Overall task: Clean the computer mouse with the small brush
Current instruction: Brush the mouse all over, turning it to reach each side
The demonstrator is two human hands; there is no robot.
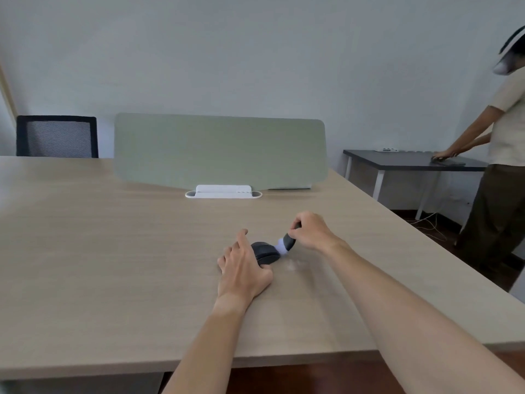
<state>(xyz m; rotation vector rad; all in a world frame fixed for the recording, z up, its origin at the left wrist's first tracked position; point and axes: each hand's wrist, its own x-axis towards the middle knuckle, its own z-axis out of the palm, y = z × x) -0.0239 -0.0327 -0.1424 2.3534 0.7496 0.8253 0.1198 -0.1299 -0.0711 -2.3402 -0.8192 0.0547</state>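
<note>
The computer mouse [265,253] sits on the pale wooden table [113,265], right of centre and well in from the near edge. The left hand [244,270] lies along its left side, thumb tucked against the near end, fingers stretched forward beside it. That hand covers the mouse's left flank, so whether the fingers wrap it or only steady it, I cannot tell.

Over on the other side, the right hand [311,230] has its grip closed round the small brush [287,243], fingers curled over the dark handle and hiding most of it. The pale bristles touch the mouse's far right end, a little blurred.

There is a faint whitish smear [294,265] on the table just right of the mouse; what it is I can't make out.

Further back stands a grey-green divider panel [220,150] in a white foot [223,192]. A black mesh chair [56,136] shows at far left. At the right edge a second person [502,155], partly cut off, leans on a dark side table [397,160].
</note>
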